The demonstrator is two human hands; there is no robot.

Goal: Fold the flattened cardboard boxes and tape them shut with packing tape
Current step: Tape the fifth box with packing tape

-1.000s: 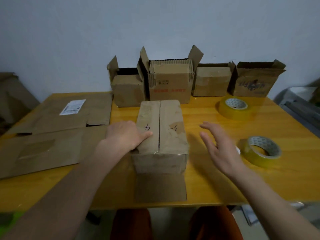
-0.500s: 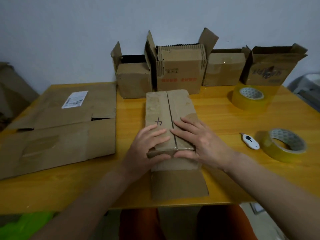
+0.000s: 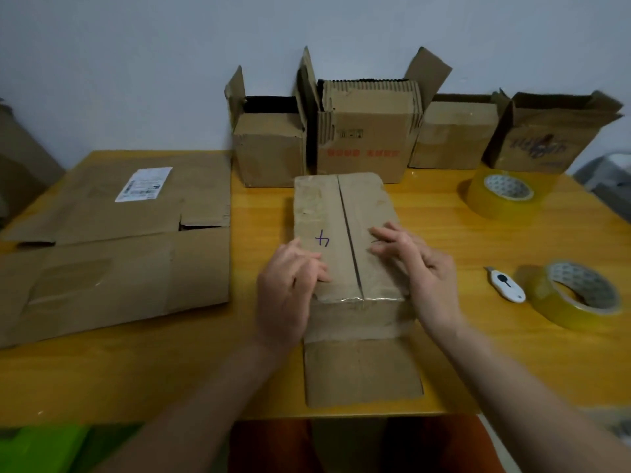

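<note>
The tabletop (image 3: 444, 233) carries flattened cardboard (image 3: 112, 254) at left and, at centre, the folded box (image 3: 345, 213), its near flap lying open toward me. My left hand (image 3: 286, 288) and right hand (image 3: 420, 268) press its top flaps, fingers nearly straight, neither grip closed. Two tape rolls (image 3: 577, 298) and a white cutter (image 3: 505, 285) lie right.

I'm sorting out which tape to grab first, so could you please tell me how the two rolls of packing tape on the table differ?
The far tape roll looks thick, with a small core opening; the near tape roll is thinner, with a wide opening. The far roll sits alone by the open boxes; the near roll lies beside the white cutter. Both are yellowish, lie flat, and sit right of the right hand.
</note>
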